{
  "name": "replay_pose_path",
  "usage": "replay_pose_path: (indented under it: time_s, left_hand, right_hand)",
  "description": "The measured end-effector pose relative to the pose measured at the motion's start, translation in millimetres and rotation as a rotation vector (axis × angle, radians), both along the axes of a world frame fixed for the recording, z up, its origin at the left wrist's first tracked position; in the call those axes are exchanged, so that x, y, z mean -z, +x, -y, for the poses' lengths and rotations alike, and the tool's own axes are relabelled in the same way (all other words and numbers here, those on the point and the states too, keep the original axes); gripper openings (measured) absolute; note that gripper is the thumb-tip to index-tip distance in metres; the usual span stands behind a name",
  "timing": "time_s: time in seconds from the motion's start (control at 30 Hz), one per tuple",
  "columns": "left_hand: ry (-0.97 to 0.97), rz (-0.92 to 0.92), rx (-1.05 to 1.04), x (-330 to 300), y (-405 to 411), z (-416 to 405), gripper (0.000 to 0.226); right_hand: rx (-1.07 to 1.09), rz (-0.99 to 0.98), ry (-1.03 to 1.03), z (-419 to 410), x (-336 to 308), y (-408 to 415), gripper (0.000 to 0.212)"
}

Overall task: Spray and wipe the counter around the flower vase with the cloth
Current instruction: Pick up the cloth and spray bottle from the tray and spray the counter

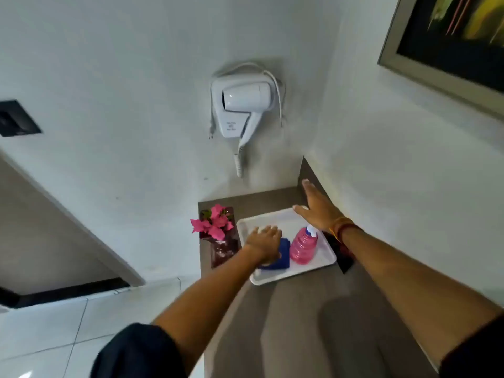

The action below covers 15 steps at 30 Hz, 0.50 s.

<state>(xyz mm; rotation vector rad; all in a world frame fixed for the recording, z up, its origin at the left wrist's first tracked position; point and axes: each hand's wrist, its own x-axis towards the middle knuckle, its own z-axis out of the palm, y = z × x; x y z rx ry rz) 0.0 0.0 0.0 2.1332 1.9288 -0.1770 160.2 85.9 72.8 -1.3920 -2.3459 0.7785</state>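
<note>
A dark vase (222, 249) with pink flowers (215, 222) stands at the left edge of the grey-brown counter (294, 309). Beside it lies a white tray (324, 257) holding a folded blue cloth (281, 255) and a spray bottle of pink liquid (304, 245) with a white and blue top. My left hand (264, 241) rests on the blue cloth, fingers curled over it. My right hand (316, 205) hovers flat and open above the tray's far right corner, holding nothing; a red and orange thread band circles its wrist.
A white hair dryer (244, 105) hangs on the wall above the counter's far end. A framed picture (447, 36) hangs on the right wall. White floor tiles (54, 331) lie to the left, below the counter edge.
</note>
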Motion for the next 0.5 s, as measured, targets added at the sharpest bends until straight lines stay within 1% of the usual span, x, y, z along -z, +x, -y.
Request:
replay_pose_path:
  time_s: [0.03,0.1,0.17,0.23,0.27,0.3,0.37,0.43,0.5]
  left_hand:
    - [-0.075,-0.022,0.017,17,5,3,0.071]
    - [-0.154,-0.007,0.011,56,7,5,0.065]
    - [-0.172,-0.017,-0.002,95,7,4,0.065]
    - [-0.151,-0.016,-0.011,113,5,-3,0.067]
    - [-0.132,-0.027,-0.007,121,6,-6,0.069]
    - [-0.12,-0.026,-0.014,130,6,-10,0.071]
    - [-0.082,-0.015,-0.031,141,7,-12,0.074]
    - [-0.043,-0.006,-0.051,147,6,-13,0.069]
    - [-0.003,-0.03,-0.045,153,6,-16,0.061]
  right_hand:
    - [0.036,-0.027,-0.036,3,16,9,0.089]
    - [0.103,-0.148,-0.073,14,52,29,0.099]
    - [0.113,-0.222,-0.088,27,93,43,0.11]
    - [0.118,-0.265,-0.117,30,118,45,0.115]
    - [0.129,-0.269,-0.122,29,125,41,0.114]
    - [0.162,-0.305,-0.16,27,132,37,0.112]
    - [0.243,-0.404,-0.173,19,138,25,0.105]
    - [0.307,-0.487,-0.131,7,137,12,0.096]
    - [0.306,-0.489,-0.041,-5,136,5,0.089]
